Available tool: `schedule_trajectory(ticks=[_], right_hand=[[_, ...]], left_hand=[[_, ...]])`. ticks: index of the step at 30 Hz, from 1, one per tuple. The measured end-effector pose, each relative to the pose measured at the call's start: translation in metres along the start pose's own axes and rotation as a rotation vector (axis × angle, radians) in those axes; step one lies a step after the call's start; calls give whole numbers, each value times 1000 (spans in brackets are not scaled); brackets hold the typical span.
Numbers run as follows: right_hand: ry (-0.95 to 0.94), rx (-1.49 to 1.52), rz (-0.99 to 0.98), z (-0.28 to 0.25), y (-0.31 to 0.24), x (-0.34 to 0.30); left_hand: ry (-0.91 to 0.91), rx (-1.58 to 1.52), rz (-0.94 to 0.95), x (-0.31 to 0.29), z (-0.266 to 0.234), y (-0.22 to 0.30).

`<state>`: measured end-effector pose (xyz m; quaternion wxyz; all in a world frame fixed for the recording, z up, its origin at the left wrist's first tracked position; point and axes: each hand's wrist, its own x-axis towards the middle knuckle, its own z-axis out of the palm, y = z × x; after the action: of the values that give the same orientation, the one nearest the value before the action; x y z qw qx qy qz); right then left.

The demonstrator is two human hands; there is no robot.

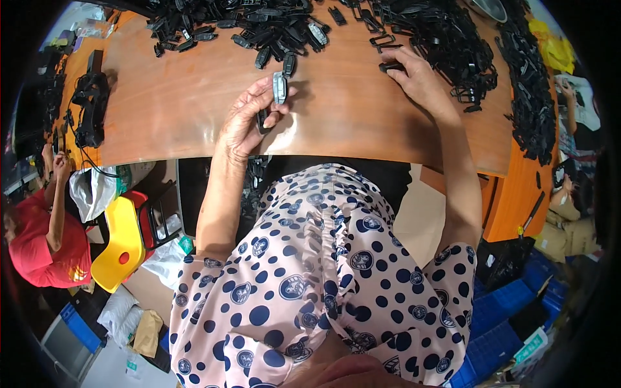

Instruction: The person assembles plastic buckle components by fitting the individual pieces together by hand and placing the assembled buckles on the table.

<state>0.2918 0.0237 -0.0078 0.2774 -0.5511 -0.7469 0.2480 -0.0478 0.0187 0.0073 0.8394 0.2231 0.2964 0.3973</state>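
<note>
In my left hand [257,111] an oblong silver-grey and black casing [280,88], shaped like a key fob, is held upright between the fingers. A second dark piece [262,121] shows lower down against the palm, partly hidden. My right hand [414,76] reaches out at the right, its thumb and fingers closed on a small black plastic piece [390,66] beside a heap of black frames [446,48]. Just beyond my left hand lie similar black casings [288,63], at the near edge of a larger pile [259,26].
The brown tabletop [349,123] lies under both hands. A long heap of black parts [527,84] runs along the right, near a yellow bag [551,45]. A black device with cables [90,107] stands left. A person in red [52,239] sits by a yellow chair [119,242].
</note>
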Motion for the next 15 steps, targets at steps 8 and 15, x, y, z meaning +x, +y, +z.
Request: schedule_trajectory(ticks=[8, 15], right_hand=[[-104, -752, -151, -16, -40, 1], [-60, 794, 445, -9, -61, -14]], left_hand=[[-27, 286, -4, 10, 12, -16], [-32, 496, 144, 7, 30, -36]])
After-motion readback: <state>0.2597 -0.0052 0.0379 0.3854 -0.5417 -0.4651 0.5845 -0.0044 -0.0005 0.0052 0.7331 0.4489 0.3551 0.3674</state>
